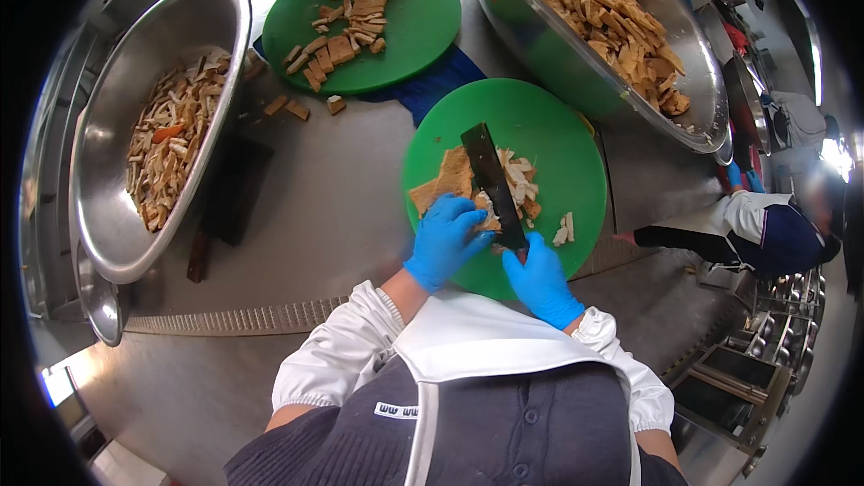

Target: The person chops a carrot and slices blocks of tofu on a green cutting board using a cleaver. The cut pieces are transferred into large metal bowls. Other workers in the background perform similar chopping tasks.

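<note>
My right hand point(543, 280), in a blue glove, grips the handle of a dark-bladed cleaver point(491, 179). The blade stands over a round green cutting board point(567, 128). Left of the blade, the bent fingers of my gloved left hand point(445, 239) press on a piece of what looks like fried tofu point(487, 210). Larger brown tofu slabs point(449, 175) lie just beyond those fingers. Pale cut strips point(520, 179) are heaped along the blade's right side, and a few loose strips point(564, 229) sit farther right on the board.
A steel bowl of cut strips point(101, 169) stands at left, beside another cleaver point(233, 192) on the steel table point(324, 196). A second green board point(425, 20) with cut tofu lies ahead, over blue cloth point(445, 77). A large steel bowl point(540, 61) holds tofu slabs. Co-workers point(776, 233) are at right.
</note>
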### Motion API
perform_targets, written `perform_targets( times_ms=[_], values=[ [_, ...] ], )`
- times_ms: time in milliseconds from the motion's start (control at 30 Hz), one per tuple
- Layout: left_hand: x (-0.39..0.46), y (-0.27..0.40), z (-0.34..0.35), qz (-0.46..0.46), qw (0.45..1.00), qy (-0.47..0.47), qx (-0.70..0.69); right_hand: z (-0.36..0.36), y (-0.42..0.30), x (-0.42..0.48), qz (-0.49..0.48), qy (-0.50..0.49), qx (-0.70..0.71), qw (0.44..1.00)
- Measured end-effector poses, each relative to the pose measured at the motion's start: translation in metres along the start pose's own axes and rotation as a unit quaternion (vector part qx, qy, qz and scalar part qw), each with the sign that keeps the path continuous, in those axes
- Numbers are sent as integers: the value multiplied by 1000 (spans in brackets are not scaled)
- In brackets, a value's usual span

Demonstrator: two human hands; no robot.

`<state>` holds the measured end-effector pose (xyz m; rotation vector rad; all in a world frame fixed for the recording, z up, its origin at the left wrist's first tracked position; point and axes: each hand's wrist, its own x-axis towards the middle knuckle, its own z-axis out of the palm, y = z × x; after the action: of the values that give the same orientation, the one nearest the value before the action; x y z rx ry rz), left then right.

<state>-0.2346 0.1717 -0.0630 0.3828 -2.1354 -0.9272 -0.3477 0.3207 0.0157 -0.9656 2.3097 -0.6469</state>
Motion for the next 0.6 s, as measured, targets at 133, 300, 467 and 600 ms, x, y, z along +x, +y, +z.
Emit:
perform_targets(
  times_ms=[133,300,467,600],
  values=[
    [1,13,-11,-77,996,-21,-38,-8,13,15,12,9,103,995],
    [25,7,-39,-213,977,21,-26,-39,7,-2,28,25,138,990],
    [42,-33,-31,-228,967,-90,72,-46,-8,-6,29,8,168,985],
    [48,-37,-31,-281,957,-57,-38,-31,9,9,25,-36,102,994]
  ],
)
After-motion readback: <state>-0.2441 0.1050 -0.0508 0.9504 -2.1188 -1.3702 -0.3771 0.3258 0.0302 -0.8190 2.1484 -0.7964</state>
